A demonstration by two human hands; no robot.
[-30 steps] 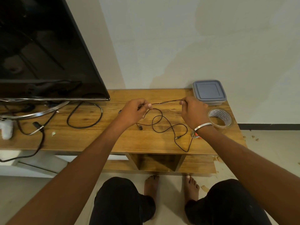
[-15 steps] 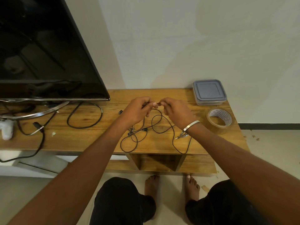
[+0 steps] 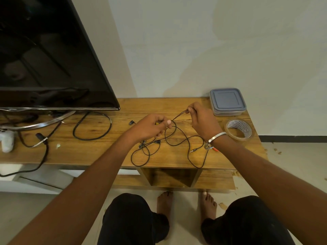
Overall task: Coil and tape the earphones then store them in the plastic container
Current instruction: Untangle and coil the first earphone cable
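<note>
Head view, forward and down

Black earphones [image 3: 178, 138] sprawl in loose loops on the wood, lidded plastic container [image 3: 227, 101] behind clear tape roll [image 3: 239, 129].

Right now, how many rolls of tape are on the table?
1. The roll of clear tape lies flat near the table's right edge, just in front of the closed plastic container. No other roll shows.

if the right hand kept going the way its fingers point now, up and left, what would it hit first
Probably nothing on the table: the right hand points past the cable toward bare wood, then the wall. Depth is unclear.
</note>
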